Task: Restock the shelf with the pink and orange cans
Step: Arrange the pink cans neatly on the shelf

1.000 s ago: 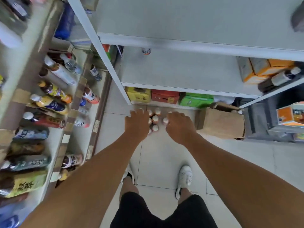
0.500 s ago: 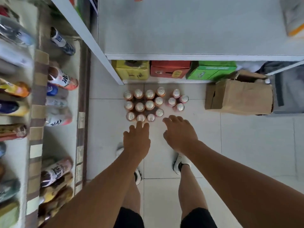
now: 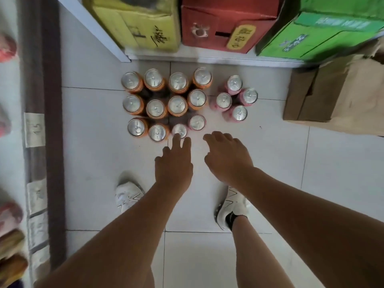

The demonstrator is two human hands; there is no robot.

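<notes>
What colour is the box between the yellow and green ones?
The box is red, with a yellow label; head view.

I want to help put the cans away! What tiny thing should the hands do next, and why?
Probably lower the left hand a little and close its grip round the nearest can. It and the right hand hold nothing, the left fingertips reach that can's rim, and the can stands at the front edge of the group on the floor, so nothing blocks it.
</notes>
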